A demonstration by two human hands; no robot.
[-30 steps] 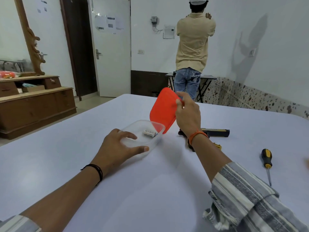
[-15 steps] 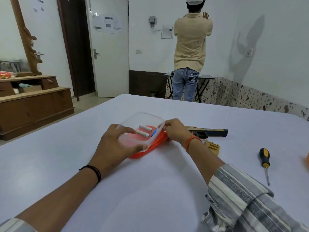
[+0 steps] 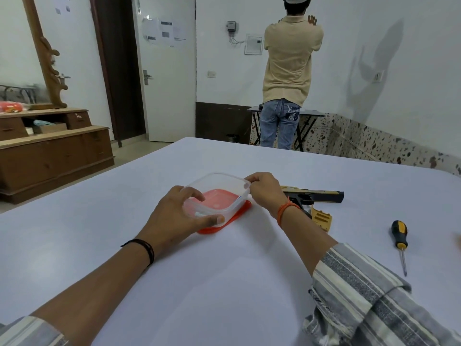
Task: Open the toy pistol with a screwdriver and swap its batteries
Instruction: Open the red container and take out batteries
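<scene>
Hands meet at a clear plastic container [image 3: 216, 196] near the middle of the white table [image 3: 224, 283]; the left hand [image 3: 174, 218] wraps its near-left side, thumb curled along the near wall and fingers hooked over the left rim; the right hand [image 3: 264, 193] pinches the far-right corner of the rim between thumb and fingertips. Under the container lies a red lid [image 3: 225, 224], flat on the table, its edge showing past the container's near and right sides; its red colour shows through the clear base. Something small and pale sits inside against the near wall, too blurred to name.

Just right of the container, partly hidden behind the right wrist, lies the toy pistol [image 3: 315, 196], black and gold, on its side with its barrel pointing toward the table's right edge; a yellow ridged piece [image 3: 321, 218] lies at its grip end, nearer the camera, and whether it touches the pistol cannot be told. The screwdriver [image 3: 400, 237], with a black and yellow handle, lies well apart toward the right edge, its tip pointing to the near edge.

Beyond the far edge a person [image 3: 290, 63] in a beige shirt and jeans stands facing the wall, hands raised to it; a wooden dresser [image 3: 55, 151] stands at left beside a white door [image 3: 167, 71].
</scene>
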